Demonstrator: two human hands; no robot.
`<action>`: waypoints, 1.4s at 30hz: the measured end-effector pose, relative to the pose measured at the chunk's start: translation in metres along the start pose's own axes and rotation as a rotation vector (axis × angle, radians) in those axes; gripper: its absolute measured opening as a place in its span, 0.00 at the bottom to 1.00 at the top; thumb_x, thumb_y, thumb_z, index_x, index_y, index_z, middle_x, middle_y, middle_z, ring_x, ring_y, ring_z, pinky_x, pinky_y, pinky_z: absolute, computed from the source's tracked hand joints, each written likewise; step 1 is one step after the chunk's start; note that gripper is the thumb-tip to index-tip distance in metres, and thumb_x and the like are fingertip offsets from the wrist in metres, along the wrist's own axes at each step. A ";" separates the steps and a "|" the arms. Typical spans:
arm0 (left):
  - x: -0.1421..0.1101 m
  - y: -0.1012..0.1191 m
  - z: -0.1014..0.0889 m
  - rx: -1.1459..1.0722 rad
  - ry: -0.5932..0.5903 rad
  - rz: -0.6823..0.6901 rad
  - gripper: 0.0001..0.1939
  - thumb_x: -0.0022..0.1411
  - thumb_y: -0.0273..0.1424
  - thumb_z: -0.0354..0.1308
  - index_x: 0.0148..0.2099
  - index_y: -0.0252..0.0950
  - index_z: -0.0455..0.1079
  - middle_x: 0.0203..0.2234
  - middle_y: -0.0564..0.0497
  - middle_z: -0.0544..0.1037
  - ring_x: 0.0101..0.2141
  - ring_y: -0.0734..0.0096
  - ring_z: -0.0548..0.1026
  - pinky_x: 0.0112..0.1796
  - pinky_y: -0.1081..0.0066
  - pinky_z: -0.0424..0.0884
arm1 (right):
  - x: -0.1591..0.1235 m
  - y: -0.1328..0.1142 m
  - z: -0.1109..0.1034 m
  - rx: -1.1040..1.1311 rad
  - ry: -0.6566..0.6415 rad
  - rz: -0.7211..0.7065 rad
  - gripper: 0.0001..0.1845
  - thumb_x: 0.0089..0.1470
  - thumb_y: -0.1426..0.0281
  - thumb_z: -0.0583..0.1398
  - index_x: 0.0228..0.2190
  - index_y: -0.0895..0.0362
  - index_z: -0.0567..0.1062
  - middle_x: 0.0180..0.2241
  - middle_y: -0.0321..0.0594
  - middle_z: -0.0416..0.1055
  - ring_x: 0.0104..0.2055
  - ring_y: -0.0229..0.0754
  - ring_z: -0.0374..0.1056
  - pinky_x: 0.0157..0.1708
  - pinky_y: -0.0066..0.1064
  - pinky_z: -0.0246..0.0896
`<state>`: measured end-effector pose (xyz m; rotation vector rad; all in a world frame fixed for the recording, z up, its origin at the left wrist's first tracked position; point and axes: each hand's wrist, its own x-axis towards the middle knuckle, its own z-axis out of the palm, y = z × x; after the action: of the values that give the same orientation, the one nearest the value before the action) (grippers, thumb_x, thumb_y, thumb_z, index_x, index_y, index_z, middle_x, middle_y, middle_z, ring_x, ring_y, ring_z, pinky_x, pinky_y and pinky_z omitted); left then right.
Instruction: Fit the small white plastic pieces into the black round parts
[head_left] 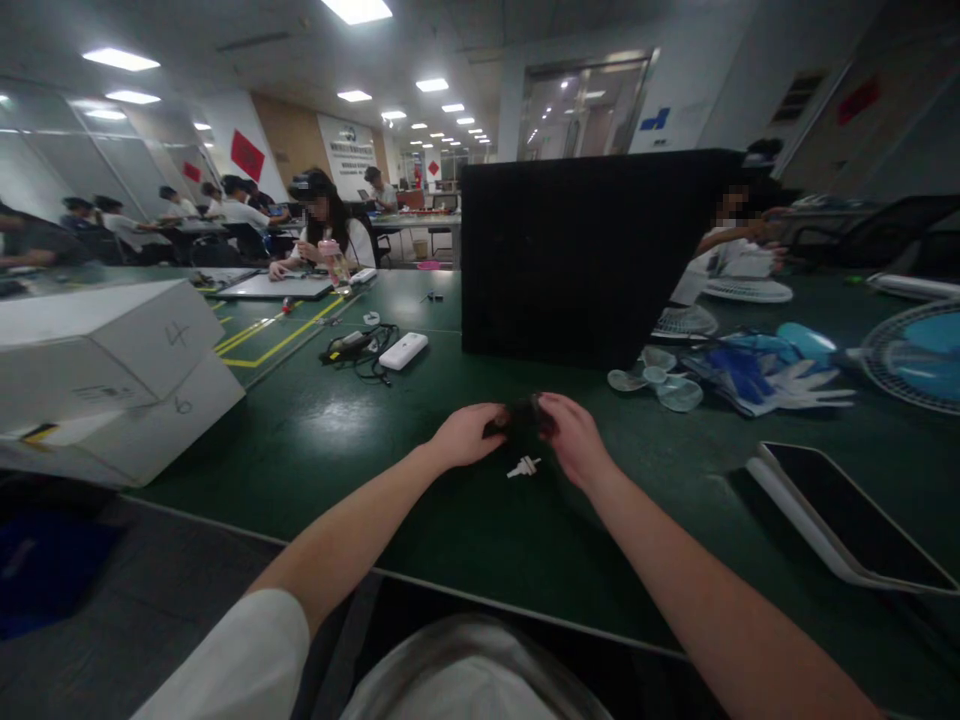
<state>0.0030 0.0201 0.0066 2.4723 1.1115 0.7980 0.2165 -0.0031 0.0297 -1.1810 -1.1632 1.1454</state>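
Between my two hands is a small black object [523, 416], too dark and blurred for me to tell its kind. My left hand [474, 436] closes on its left side, and my right hand [574, 436] grips the right side. Both are just above the green tabletop [450, 535]. Just below the black object, a small white plastic part [523, 467] with a narrow stem and flanges lies on the table, touched by neither hand.
A large black box [577, 255] stands ahead. White boxes [127, 370] are stacked left, near a white power bank [403, 351] and cables [356, 345]. On the right lie clear fan blades [660, 380], gloves [799, 385] and a tablet [855, 510]. People [322, 225] sit beyond.
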 end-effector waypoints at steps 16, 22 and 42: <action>-0.012 0.039 -0.020 -0.267 0.061 0.096 0.51 0.53 0.41 0.72 0.73 0.46 0.50 0.62 0.40 0.67 0.46 0.57 0.78 0.47 0.54 0.75 | -0.002 -0.002 -0.001 -0.009 -0.204 0.216 0.35 0.56 0.37 0.53 0.29 0.56 0.78 0.28 0.44 0.77 0.29 0.45 0.73 0.25 0.31 0.64; -0.012 0.048 -0.014 -0.101 0.156 -0.002 0.34 0.53 0.44 0.70 0.60 0.41 0.67 0.49 0.46 0.77 0.46 0.59 0.77 0.47 0.60 0.74 | -0.005 -0.003 0.001 -0.143 -0.170 0.084 0.38 0.59 0.37 0.48 0.45 0.54 0.78 0.36 0.46 0.79 0.32 0.47 0.74 0.22 0.32 0.63; -0.021 -0.009 -0.046 0.004 0.305 -0.332 0.26 0.58 0.35 0.63 0.59 0.42 0.68 0.33 0.53 0.81 0.30 0.68 0.78 0.35 0.70 0.72 | -0.021 -0.004 0.011 -0.848 -0.159 -0.442 0.27 0.57 0.53 0.63 0.54 0.52 0.74 0.51 0.47 0.75 0.45 0.51 0.73 0.42 0.45 0.70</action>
<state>-0.0410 0.0126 0.0314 2.1293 1.5766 1.0860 0.2039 -0.0235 0.0334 -1.3455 -2.0189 0.3940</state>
